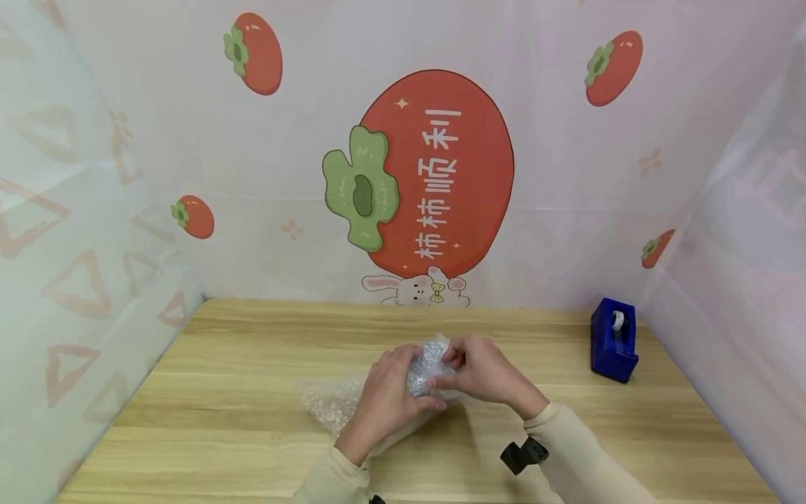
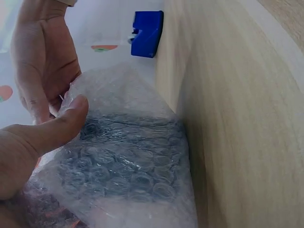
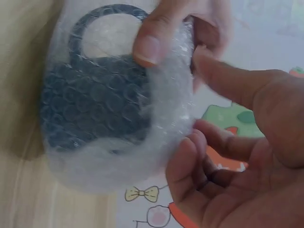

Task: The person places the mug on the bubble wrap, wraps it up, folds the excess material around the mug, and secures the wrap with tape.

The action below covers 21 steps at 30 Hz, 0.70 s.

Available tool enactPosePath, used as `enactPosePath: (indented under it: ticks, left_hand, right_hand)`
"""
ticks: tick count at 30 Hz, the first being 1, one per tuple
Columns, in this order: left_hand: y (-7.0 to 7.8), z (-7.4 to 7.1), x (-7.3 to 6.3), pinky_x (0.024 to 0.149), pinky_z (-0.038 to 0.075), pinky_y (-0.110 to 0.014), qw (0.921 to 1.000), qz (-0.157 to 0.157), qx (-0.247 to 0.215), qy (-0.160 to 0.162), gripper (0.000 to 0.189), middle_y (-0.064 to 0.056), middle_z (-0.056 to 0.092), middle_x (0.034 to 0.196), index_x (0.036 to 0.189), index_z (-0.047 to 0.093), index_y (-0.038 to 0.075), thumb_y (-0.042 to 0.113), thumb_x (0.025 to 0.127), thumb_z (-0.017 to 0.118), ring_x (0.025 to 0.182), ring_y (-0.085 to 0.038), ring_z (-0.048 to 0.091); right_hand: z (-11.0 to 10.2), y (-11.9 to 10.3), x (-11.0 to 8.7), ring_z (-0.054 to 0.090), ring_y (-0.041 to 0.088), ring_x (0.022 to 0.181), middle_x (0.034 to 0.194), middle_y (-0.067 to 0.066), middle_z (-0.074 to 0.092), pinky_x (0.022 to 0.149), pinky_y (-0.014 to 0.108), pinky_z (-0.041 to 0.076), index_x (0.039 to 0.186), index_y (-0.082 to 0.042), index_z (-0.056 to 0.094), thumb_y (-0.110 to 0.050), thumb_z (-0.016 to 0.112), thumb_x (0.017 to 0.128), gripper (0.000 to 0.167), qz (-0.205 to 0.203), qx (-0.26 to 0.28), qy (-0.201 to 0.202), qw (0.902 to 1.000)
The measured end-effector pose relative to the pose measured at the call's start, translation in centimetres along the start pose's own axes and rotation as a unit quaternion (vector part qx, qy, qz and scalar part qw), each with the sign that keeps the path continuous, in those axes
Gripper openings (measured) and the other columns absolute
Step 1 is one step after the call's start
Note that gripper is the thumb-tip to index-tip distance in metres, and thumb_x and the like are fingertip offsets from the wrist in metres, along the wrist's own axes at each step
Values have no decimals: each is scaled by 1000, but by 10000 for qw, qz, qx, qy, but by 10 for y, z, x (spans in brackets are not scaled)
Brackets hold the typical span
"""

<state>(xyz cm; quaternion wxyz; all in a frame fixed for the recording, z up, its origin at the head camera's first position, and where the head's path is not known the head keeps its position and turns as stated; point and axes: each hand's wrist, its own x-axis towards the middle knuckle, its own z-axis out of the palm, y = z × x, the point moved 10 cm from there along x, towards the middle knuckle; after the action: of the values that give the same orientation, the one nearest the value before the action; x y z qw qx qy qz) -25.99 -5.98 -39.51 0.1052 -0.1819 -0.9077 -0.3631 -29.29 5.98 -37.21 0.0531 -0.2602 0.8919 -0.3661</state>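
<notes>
A bubble-wrapped bundle (image 1: 428,367) is between both hands above the table. Through the plastic shows a dark blue body (image 3: 99,99) with a rounded loop like a mug's handle (image 3: 78,35); layers of wrap blur its details. My left hand (image 1: 392,385) grips the bundle from the left, its thumb (image 2: 66,126) pressed along the wrap. On the other side, my right hand (image 1: 481,367) has curled fingers and a thumb at the end of the bubble wrap (image 3: 166,123), pinching its edge. Loose wrap (image 1: 330,402) trails out to the left beneath the left forearm.
A blue tape dispenser (image 1: 613,343) with a small roll stands at the back right of the wooden table (image 1: 252,350). Behind the table hangs a white printed backdrop (image 1: 554,210), with similar sheets at both sides. A black wrist camera (image 1: 525,455) sits at the right sleeve.
</notes>
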Motion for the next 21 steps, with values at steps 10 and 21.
enactPosePath:
  ticks: [10,21]
  left_hand:
    - [2,-4,1,98,45,-51,9999,-89,35,131,78,-15,64,126,130,56,-1,27,68,95,112,-32,59]
    - [-1,0,2,98,47,-53,9997,-115,-37,-191,86,-20,62,126,140,46,4,27,72,93,114,-36,59]
  right_hand:
    - [-13,8,13,56,28,97,100,6,59,75,33,53,95,-7,72,-7,78,89,9,-468,-98,-158,9987]
    - [12,17,24,50,33,133,146,10,54,106,57,43,144,-7,56,-2,67,96,50,-422,564,-1476,9865]
